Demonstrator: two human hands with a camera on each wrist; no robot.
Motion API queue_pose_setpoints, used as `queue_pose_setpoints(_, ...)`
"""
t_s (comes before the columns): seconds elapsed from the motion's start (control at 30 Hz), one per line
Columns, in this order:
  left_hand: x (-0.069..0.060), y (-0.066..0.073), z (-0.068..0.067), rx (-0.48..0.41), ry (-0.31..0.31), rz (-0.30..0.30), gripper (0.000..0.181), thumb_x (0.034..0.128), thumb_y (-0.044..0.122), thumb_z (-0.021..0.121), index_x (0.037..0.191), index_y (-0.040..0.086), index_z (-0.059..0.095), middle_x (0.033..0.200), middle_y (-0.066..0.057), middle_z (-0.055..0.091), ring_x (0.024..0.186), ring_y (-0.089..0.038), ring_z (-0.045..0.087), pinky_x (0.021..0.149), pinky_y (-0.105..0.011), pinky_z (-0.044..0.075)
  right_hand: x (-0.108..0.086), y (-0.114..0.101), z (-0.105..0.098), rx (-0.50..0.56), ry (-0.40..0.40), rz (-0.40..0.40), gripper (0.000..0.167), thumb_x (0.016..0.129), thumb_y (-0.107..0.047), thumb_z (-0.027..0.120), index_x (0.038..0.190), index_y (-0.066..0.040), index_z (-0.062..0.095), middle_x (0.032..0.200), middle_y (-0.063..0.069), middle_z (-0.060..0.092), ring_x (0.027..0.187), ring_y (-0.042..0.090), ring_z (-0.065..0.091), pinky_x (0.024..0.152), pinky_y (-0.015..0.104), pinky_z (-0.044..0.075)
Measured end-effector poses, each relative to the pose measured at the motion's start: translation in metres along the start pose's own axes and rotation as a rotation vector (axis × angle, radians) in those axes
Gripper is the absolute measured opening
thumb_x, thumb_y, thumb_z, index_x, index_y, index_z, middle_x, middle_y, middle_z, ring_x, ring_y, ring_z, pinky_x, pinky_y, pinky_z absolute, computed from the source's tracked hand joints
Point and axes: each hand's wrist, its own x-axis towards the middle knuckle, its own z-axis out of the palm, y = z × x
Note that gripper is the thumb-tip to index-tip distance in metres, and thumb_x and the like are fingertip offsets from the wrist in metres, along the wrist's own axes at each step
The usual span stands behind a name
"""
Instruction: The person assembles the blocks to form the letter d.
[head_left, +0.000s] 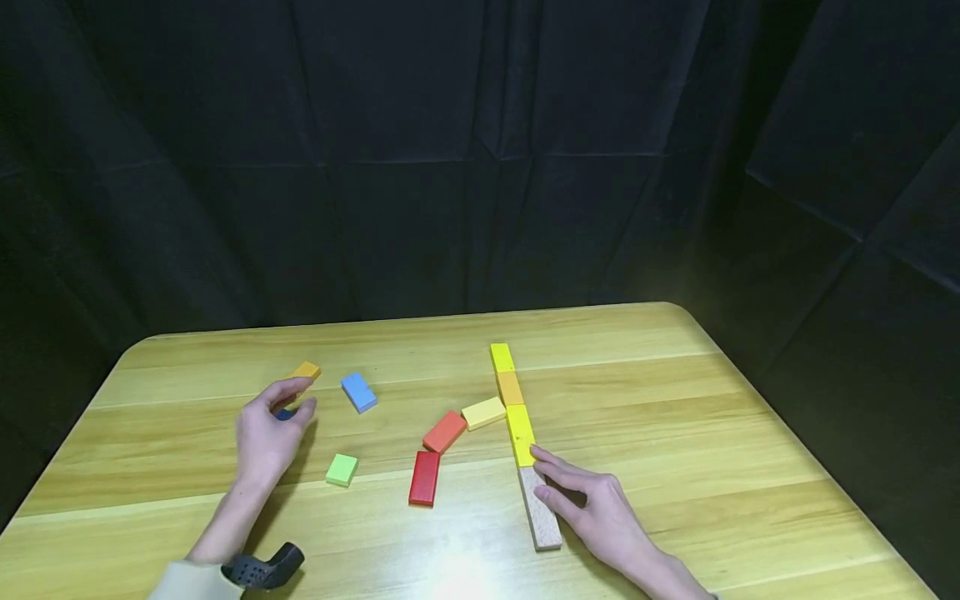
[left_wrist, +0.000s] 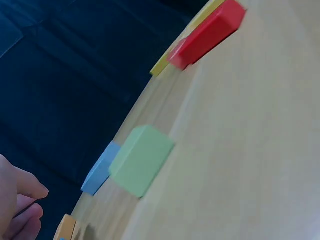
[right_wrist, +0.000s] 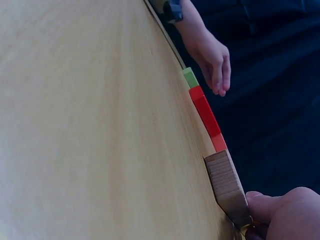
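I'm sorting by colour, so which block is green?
The light-green block, lying apart between the left hand and the dark red block in the head view; no other block shows green.

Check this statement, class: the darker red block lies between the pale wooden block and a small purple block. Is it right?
The colour purple is wrong: the head view shows a small green block. The darker red block does lie between it and the pale wooden block.

Dark creased cloth [head_left: 405,167] hung behind a wood-grain table [head_left: 712,433] with rounded far corners. Glare [head_left: 459,575] lay on its near side.
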Motion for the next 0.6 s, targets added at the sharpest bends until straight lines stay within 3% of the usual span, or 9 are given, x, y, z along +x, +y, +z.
queue_pose_setpoints(0.2,0.013,-0.009,-0.005,0.01,0.057,-0.061,0.029,0.0899,0.002,0.068,0.119,0.001,0.07,0.12,-0.019,0.07,0.114,-0.034,0.065,0.081,-0.003,0.041,0.0,-0.001,-0.001,-0.005,0.0,0.0,0.036,0.094,-0.024,0.07,0.124,-0.006,0.07,0.139,-0.006,0.06,0.124,0.018,0.059,0.101,0.04,0.051)
queue_pose_setpoints(0.43,0.025,-0.017,-0.01,0.048,0.068,-0.122,0.035,0.0895,0.006,0.07,0.124,0.0,0.067,0.124,-0.021,0.067,0.116,-0.036,0.063,0.083,-0.01,0.041,0.0,-0.001,-0.001,0.007,0.0,-0.011,0.035,0.094,-0.023,0.071,0.124,-0.004,0.07,0.139,-0.005,0.061,0.124,0.018,0.058,0.101,0.036,0.052)
queue_pose_setpoints(0.5,0.027,-0.018,-0.01,0.056,0.057,-0.142,0.037,0.0894,0.006,0.07,0.126,-0.001,0.065,0.125,-0.022,0.066,0.116,-0.036,0.063,0.088,-0.016,0.047,0.0,-0.001,-0.001,0.006,0.002,-0.009,0.035,0.093,-0.023,0.071,0.123,-0.004,0.07,0.139,-0.005,0.061,0.124,0.018,0.059,0.1,0.036,0.052)
queue_pose_setpoints(0.6,0.029,-0.019,-0.009,0.056,0.027,-0.179,0.041,0.0894,0.007,0.07,0.128,-0.003,0.062,0.127,-0.024,0.064,0.118,-0.037,0.062,0.098,-0.035,0.053,0.0,-0.001,-0.002,-0.001,0.003,-0.008,0.035,0.093,-0.022,0.071,0.123,-0.004,0.07,0.139,-0.005,0.061,0.124,0.018,0.059,0.1,0.037,0.052)
